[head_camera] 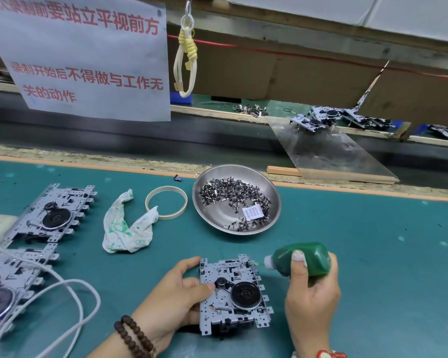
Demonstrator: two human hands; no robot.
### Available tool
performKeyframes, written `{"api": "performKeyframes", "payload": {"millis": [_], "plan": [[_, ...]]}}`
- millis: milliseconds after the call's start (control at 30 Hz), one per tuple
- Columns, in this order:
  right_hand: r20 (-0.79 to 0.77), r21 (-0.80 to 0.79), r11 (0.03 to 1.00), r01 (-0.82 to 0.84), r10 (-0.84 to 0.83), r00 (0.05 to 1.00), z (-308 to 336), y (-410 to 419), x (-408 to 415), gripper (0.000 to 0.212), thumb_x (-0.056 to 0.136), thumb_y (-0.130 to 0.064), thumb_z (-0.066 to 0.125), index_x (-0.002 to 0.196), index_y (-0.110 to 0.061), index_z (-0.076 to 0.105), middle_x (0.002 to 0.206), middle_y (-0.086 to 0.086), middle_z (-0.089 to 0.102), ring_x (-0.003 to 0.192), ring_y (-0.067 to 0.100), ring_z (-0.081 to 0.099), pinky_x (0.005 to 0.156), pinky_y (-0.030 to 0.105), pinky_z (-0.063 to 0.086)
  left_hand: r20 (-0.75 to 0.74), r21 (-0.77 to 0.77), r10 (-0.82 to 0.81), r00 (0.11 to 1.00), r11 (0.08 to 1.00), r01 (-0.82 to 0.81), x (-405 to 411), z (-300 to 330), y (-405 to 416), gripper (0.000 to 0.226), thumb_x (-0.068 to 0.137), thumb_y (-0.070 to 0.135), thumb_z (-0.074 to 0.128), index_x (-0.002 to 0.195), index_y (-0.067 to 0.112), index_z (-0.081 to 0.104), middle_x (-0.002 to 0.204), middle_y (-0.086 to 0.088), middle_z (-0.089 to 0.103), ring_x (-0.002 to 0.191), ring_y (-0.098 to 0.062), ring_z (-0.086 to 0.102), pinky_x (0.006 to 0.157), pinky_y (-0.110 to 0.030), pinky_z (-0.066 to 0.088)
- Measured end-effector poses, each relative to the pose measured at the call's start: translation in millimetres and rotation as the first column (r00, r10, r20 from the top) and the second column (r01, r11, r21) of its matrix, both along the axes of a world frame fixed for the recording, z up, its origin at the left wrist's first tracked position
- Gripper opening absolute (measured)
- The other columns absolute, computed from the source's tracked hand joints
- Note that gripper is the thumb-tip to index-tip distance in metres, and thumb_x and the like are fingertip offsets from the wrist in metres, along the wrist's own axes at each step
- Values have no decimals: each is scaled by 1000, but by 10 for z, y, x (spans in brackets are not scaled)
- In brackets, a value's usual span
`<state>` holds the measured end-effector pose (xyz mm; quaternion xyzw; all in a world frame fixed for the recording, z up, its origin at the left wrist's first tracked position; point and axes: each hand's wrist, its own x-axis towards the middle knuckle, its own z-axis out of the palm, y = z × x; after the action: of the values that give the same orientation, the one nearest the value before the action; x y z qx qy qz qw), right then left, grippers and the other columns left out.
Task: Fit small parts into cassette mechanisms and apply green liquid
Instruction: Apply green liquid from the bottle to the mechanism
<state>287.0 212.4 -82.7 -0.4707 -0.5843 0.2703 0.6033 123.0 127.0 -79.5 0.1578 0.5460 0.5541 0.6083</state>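
- 2 more cassette mechanisms (55,213) lie at the far left of the green mat (373,254), one nearer the far edge and one nearer the person, with a white cable (70,288) looping over the nearer one.
- A white rag (124,228) spotted with green lies crumpled to their right, its tip touching a pale tape ring (166,202).
- The left hand (176,293), a dark bead bracelet (135,337) at its wrist, grips the left edge of the cassette mechanism (233,293) lying flat on the mat near the person; the thumb presses on its top face beside the small black pulley, and the fingers curl under and round the edge.
- A steel dish (272,192) of small dark metal parts (233,195), with a white packet among them, sits farther back.
- The right hand (313,288) is wrapped round a green squeeze bottle (303,257), tilted so that its pale nozzle touches the mechanism's upper right corner.
- Far right, beyond the mat, further mechanisms (329,117) rest at the top of a clear sloping sheet (329,153).
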Motion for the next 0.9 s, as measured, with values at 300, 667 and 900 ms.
{"api": "performKeyframes", "payload": {"millis": [300, 667, 900], "plan": [[24, 30, 999, -22, 21, 999, -14, -10, -15, 27, 75, -57, 49, 83, -31, 48, 70, -4, 59, 64, 6, 55, 58, 8, 41, 4, 4, -2, 1000, 1000, 2, 1, 21, -7, 57, 82, -7, 59, 131, 14, 40, 59, -11, 63, 51, -21, 65, 41, -28, 51], [12, 15, 1000, 9, -9, 1000, -28, -17, 14, 29, 73, -56, 48, 83, -29, 48, 68, 1, 59, 59, 18, 51, 58, 21, 42, 1, 4, -1, 1000, 1000, 1, 8, 25, -3, 55, 83, -8, 58, 131, 13, 41, 56, -9, 61, 48, -19, 63, 40, -27, 51], [3, 28, 1000, -12, 12, 1000, -13, -20, -9, 27, 73, -55, 49, 83, -29, 48, 67, -1, 58, 59, 13, 52, 56, 13, 41, 4, 3, 4, 1000, 1000, -4, 4, 9, -9, 55, 83, -8, 58, 130, 14, 41, 57, -10, 62, 49, -20, 64, 40, -27, 51]]}}
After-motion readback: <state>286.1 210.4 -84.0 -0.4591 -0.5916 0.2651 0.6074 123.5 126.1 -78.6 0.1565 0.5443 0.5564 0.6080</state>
